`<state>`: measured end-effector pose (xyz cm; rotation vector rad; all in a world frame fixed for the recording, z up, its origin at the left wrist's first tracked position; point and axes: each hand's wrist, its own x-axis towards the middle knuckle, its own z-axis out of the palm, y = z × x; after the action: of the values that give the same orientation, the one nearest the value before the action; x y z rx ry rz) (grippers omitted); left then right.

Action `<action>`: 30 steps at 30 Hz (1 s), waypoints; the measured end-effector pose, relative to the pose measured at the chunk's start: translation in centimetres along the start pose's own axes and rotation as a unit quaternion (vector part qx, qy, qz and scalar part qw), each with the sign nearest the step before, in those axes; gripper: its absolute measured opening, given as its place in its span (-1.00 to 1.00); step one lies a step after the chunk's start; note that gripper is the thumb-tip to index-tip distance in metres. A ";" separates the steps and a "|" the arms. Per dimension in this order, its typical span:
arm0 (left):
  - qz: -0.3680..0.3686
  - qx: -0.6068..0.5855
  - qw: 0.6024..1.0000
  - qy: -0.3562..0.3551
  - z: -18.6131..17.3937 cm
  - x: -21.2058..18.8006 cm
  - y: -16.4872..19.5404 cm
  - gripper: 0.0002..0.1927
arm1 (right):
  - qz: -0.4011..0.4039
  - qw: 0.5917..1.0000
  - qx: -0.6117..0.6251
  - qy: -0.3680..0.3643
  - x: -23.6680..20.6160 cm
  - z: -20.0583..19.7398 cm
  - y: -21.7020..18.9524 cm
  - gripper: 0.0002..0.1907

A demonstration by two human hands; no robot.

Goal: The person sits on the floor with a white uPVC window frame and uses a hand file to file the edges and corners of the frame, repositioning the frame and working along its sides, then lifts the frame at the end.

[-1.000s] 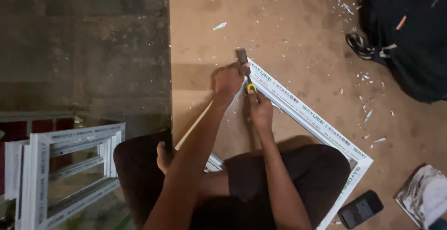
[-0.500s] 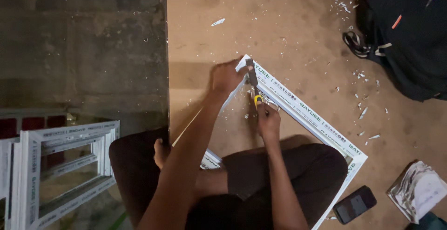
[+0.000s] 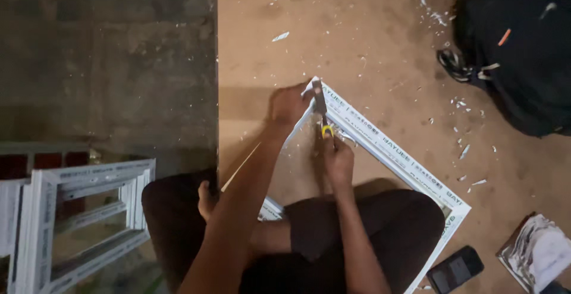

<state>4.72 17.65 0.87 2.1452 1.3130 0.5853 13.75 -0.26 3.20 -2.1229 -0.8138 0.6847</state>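
A white window frame [image 3: 397,152] lies on the brown floor in front of me, one corner pointing away. My left hand [image 3: 288,104] grips that far corner. My right hand [image 3: 336,159] holds a tool with a yellow handle and a flat metal blade [image 3: 321,105], the blade resting on the inner side of the corner. White shavings lie scattered around the frame. My bent legs in dark shorts cover the near part of the frame.
A black bag [image 3: 522,50] sits at the top right. A dark phone [image 3: 455,269] and a crumpled grey-white package [image 3: 540,252] lie at the lower right. More white frames [image 3: 77,210] stand at the lower left beside a dark grey wall [image 3: 107,62].
My right hand has drawn back toward me along the frame's inner corner, and the blade has shifted slightly right. My left hand stays on the corner.
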 end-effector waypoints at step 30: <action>-0.219 -0.014 0.974 -0.053 -2.0 2.8 3.4 -0.49 | 0.123 0.977 0.172 0.029 -7.6 -6.5 0.1 -0.66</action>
<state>6.89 19.42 4.81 1.7548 1.6363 0.3015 13.28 -8.76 8.44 -1.9301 -0.3702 0.8217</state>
